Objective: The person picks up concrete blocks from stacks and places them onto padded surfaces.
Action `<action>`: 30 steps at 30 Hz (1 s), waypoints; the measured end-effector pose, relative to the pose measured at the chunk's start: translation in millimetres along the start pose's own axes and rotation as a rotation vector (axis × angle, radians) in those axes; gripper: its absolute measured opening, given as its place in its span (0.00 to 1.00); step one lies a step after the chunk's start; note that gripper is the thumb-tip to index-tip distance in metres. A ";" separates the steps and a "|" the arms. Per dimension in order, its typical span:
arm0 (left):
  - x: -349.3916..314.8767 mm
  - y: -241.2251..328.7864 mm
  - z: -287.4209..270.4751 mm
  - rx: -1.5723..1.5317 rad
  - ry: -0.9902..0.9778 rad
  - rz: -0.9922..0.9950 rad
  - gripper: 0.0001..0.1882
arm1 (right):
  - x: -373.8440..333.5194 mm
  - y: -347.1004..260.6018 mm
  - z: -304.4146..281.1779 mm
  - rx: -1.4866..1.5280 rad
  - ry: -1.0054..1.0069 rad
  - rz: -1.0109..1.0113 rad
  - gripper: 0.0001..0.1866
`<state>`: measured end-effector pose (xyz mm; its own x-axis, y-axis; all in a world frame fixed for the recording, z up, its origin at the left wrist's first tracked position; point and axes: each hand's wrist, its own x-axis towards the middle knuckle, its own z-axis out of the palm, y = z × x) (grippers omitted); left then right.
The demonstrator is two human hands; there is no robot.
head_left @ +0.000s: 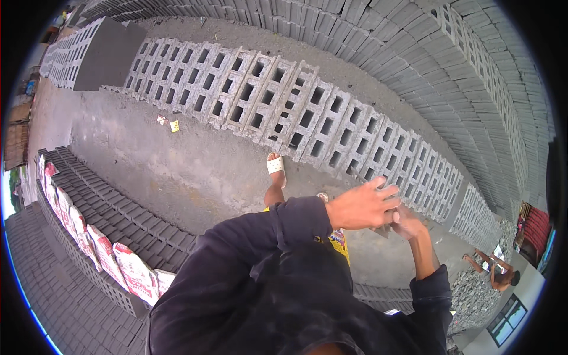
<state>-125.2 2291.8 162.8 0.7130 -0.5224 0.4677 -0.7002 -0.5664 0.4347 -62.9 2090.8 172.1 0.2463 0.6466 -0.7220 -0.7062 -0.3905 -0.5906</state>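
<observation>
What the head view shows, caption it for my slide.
Hands close together, a long row of hollow blocks beyond.

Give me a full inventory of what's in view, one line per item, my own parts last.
Hollow concrete blocks: many, grey, long row across the middle
Tall block stack: one, grey, upper right
Smooth-ended block stack: one, grey, upper left
Stacked blocks: many, dark grey, lower left
Sacks: several, white and red, along the lower-left blocks
Yellow scrap: one, yellow, ground left of centre
Gravel: one heap, grey, lower right
Window: one, dark-framed, lower right
Co-worker: one, beside the gravel
Slipper: one clearly visible, whitish, near centre
Left hand: one, bare, right of centre
Right hand: one, bare, close beside the left; anything held is unclear
</observation>
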 end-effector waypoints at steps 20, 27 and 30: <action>-307.0 -272.8 171.7 0.322 -0.446 -0.750 0.23 | 72.1 86.3 63.4 -0.053 0.714 0.275 0.08; -340.1 -299.0 123.4 0.339 -0.776 -0.547 0.15 | 56.0 141.7 47.7 -0.012 0.804 0.382 0.11; -341.3 -311.5 107.6 0.603 -0.675 -0.570 0.14 | 46.3 162.6 48.4 -0.014 0.833 0.405 0.13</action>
<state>-146.4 2578.0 -215.1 0.9319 -0.2210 -0.2875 -0.2543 -0.9635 -0.0836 -198.5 2088.9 60.1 0.3839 -0.2181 -0.8972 -0.8359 -0.4949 -0.2374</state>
